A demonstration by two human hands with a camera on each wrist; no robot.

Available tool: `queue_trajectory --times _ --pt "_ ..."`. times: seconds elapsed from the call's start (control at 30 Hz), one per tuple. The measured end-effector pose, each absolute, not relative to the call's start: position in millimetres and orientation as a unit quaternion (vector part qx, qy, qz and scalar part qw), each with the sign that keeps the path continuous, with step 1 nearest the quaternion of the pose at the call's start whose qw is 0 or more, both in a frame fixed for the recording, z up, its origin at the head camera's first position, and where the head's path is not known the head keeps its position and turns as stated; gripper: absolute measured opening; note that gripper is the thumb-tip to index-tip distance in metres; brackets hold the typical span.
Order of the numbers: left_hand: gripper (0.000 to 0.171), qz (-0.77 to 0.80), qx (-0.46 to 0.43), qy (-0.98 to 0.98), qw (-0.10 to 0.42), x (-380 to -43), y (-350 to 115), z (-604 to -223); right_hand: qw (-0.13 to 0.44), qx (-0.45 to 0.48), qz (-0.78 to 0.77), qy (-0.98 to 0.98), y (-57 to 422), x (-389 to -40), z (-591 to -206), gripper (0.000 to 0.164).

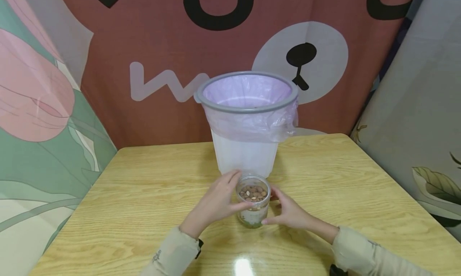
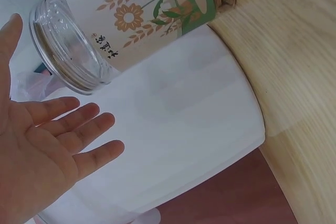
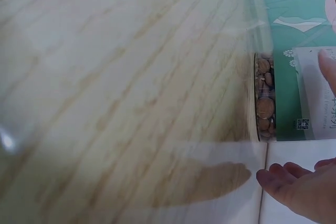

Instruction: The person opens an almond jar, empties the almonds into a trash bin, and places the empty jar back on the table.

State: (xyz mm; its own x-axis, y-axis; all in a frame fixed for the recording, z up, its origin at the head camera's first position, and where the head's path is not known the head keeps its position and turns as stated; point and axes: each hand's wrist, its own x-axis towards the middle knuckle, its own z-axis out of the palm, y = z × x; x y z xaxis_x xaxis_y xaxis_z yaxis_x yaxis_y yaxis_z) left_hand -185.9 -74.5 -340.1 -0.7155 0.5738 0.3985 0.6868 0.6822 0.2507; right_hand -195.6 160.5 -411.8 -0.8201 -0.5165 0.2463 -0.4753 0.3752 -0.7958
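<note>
Spreading left hand (image 1: 219,198) wide-fingered and right hand (image 1: 292,214) loose-fingered around upright transparent cylindrical jar (image 1: 253,216) of brown nuts (image 1: 253,193). Gripping nothing with either. Facing white tapered grey-rimmed bin (image 1: 245,156).

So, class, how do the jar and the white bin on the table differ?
Size: the bin is much larger than the jar.
Look: the jar is clear with a printed label; the bin is white with a grey rim.
Contents: the jar holds brown, nut-like pieces; the bin has a thin purplish liner.
Both stand upright on the table.
</note>
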Motion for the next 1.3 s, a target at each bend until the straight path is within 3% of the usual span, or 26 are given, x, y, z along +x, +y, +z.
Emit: queue_trajectory --times 0.57,1.3 --pt "0.089 -0.171 -0.343 -0.916 0.118 -187 -64 -339 0.077 -0.326 -0.469 0.817 155 -204 -417 0.109" --pt "0.084 -0.185 -0.358 -0.908 0.119 -189 -64 -338 0.137 -0.331 -0.52 0.775 146 -210 -418 0.089"
